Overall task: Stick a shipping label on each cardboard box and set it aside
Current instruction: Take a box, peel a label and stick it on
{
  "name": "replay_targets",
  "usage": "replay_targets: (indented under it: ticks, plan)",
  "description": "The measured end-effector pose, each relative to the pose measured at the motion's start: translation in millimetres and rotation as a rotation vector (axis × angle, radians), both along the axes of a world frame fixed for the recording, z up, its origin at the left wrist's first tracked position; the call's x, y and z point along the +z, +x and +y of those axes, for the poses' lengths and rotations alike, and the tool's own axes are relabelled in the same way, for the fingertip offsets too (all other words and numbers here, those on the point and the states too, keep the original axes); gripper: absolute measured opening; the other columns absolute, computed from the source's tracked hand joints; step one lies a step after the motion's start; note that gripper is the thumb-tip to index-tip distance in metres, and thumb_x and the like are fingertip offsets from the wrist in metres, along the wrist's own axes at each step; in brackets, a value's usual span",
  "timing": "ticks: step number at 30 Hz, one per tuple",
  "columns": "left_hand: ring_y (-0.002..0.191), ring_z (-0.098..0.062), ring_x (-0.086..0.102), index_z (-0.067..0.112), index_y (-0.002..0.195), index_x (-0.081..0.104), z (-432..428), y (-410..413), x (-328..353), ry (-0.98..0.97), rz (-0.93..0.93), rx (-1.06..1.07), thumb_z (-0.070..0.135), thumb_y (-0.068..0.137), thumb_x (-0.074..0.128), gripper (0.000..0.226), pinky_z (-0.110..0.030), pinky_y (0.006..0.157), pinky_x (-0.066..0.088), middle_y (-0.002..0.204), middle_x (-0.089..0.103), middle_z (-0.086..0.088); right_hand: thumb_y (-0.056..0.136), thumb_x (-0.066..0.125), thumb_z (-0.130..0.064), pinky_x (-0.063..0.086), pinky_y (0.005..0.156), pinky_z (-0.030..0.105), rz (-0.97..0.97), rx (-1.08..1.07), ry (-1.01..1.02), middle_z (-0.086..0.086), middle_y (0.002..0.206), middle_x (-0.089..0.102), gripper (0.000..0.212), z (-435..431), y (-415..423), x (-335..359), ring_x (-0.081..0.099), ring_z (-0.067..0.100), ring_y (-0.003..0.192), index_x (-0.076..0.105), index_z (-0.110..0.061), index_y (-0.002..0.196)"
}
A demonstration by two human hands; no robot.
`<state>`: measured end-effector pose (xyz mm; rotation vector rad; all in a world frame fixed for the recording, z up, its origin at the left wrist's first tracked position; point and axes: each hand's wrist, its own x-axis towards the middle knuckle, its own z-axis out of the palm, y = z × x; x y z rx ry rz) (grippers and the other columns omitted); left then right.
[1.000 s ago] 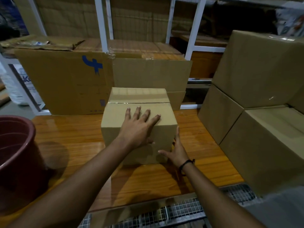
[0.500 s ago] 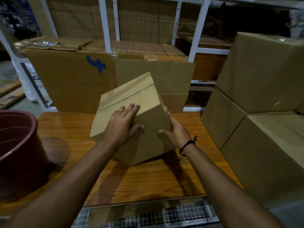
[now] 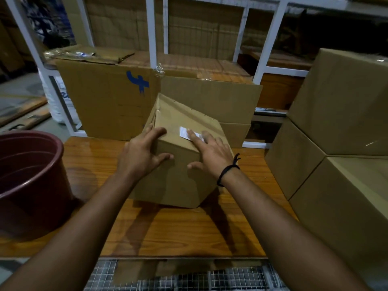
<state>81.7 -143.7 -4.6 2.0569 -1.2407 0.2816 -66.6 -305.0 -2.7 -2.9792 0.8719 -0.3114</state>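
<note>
A small cardboard box point(image 3: 178, 181) stands tilted on one lower edge on the wooden table point(image 3: 189, 234), turned so a corner faces me. A white shipping label point(image 3: 184, 132) is stuck on its upper right face. My left hand point(image 3: 142, 156) grips the box's left upper edge, fingers wrapped over the corner. On the right face lies my right hand point(image 3: 210, 154), with a black wrist band, its fingers spread flat and its fingertips partly covering the label.
A dark red bucket point(image 3: 27, 175) stands at the table's left end. Large stacked cardboard boxes point(image 3: 336, 133) fill the right side. Flattened cartons point(image 3: 109, 101) lean against a white shelf frame point(image 3: 154, 38) behind. A wire grid point(image 3: 189, 276) runs along the near edge.
The box went from lying flat to being tipped and rotated further, bringing a labelled face upward. My right hand moved from the box's lower side onto that face.
</note>
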Motion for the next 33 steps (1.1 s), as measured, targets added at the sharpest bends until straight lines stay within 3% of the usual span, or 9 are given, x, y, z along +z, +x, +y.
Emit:
replay_targets:
  ticks: [3, 8, 13, 17, 21, 25, 27, 29, 33]
  plan:
    - [0.116, -0.029, 0.058, 0.030, 0.129, 0.055, 12, 9, -10, -0.035, 0.090, 0.036, 0.042, 0.066, 0.086, 0.071, -0.042, 0.090, 0.053, 0.144, 0.051, -0.005, 0.061, 0.076, -0.066, 0.029, 0.109, 0.048, -0.035, -0.095, 0.114, 0.004, 0.159, 0.006, 0.114, -14, -14, -9, 0.023, 0.033, 0.140, 0.005, -0.048, 0.148]
    - [0.115, -0.028, 0.060, 0.034, 0.126, 0.056, 20, 20, -34, -0.120, 0.264, 0.027, 0.039, 0.062, 0.089, 0.072, -0.043, 0.088, 0.056, 0.141, 0.054, -0.008, 0.066, 0.080, -0.053, 0.032, 0.110, 0.045, -0.104, -0.152, 0.399, 0.004, 0.160, 0.007, 0.102, -33, -29, -25, 0.022, 0.032, 0.142, 0.019, -0.047, 0.148]
    - [0.093, -0.015, 0.062, 0.023, 0.124, 0.059, 16, 10, -54, -0.242, 0.414, 0.046, 0.028, 0.062, 0.091, 0.070, -0.040, 0.077, 0.058, 0.107, 0.062, 0.004, 0.070, 0.081, -0.042, 0.032, 0.111, 0.043, -0.118, -0.122, 0.342, 0.004, 0.160, 0.006, 0.097, -35, -31, -14, 0.021, 0.030, 0.143, 0.025, -0.038, 0.149]
    - [0.094, -0.013, 0.061, 0.025, 0.125, 0.057, 9, 0, -73, -0.250, 0.448, 0.029, 0.028, 0.064, 0.090, 0.069, -0.037, 0.077, 0.058, 0.105, 0.060, 0.007, 0.069, 0.081, -0.044, 0.034, 0.111, 0.046, -0.028, -0.155, 0.316, 0.003, 0.159, 0.005, 0.098, -42, -39, -12, 0.020, 0.031, 0.143, 0.024, -0.040, 0.149]
    - [0.104, -0.019, 0.062, 0.024, 0.124, 0.057, 5, 0, -79, -0.194, 0.364, 0.042, 0.041, 0.065, 0.087, 0.068, -0.037, 0.080, 0.057, 0.121, 0.064, -0.002, 0.072, 0.075, -0.055, 0.033, 0.110, 0.046, 0.004, -0.159, 0.277, 0.004, 0.159, 0.010, 0.091, -43, -49, -14, 0.023, 0.031, 0.141, 0.027, -0.041, 0.148]
    - [0.131, -0.024, 0.041, 0.019, 0.119, 0.057, 3, 6, -70, -0.148, 0.136, 0.019, 0.068, 0.072, 0.060, 0.068, -0.040, 0.097, 0.041, 0.145, 0.045, -0.005, 0.078, 0.053, -0.074, 0.027, 0.113, 0.048, 0.007, -0.110, 0.150, 0.005, 0.155, 0.025, 0.073, -48, -47, -4, 0.024, 0.028, 0.139, 0.046, -0.036, 0.139]
    - [0.141, -0.025, 0.031, 0.018, 0.120, 0.059, -5, 17, -57, -0.095, 0.022, -0.062, 0.073, 0.073, 0.055, 0.072, -0.047, 0.112, 0.025, 0.148, 0.044, -0.003, 0.082, 0.053, -0.069, 0.029, 0.111, 0.047, -0.066, -0.046, 0.145, 0.002, 0.150, 0.033, 0.059, -51, -38, 3, 0.028, 0.025, 0.137, 0.057, -0.033, 0.129]
    - [0.143, -0.022, 0.029, 0.019, 0.127, 0.059, -14, 28, -45, 0.021, -0.041, -0.169, 0.082, 0.071, 0.049, 0.086, -0.045, 0.119, 0.009, 0.147, 0.047, -0.001, 0.086, 0.056, -0.059, 0.033, 0.107, 0.042, -0.077, 0.050, 0.163, -0.001, 0.141, 0.044, 0.049, -51, -25, 8, 0.036, 0.022, 0.131, 0.060, -0.031, 0.126]
    - [0.139, -0.016, 0.038, 0.019, 0.134, 0.057, -19, 32, -48, 0.071, 0.037, -0.251, 0.087, 0.065, 0.048, 0.097, -0.034, 0.119, 0.012, 0.141, 0.054, 0.001, 0.087, 0.058, -0.055, 0.033, 0.096, 0.039, 0.023, 0.092, 0.177, -0.003, 0.125, 0.056, 0.043, -52, -1, 18, 0.043, 0.021, 0.121, 0.060, -0.036, 0.125]
